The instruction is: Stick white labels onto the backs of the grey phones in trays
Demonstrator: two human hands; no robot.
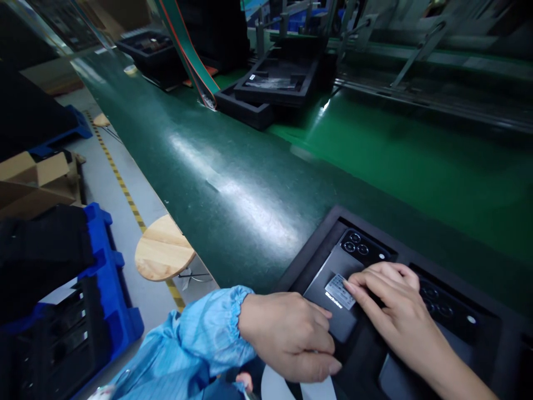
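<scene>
Touching label (338, 291) at right edge: R hand (393, 303). L hand (293, 336), apart, is resting by left phone (342, 266); both grips unclear. Rec. keeping label flat, pressure approx. even.

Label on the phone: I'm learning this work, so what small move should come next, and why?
I'd probably press the label flat with the right hand, since that hand is at its edge. The left hand is by the phone's lower part and could steady it. Whether the label is fully stuck down, I cannot tell.
</scene>
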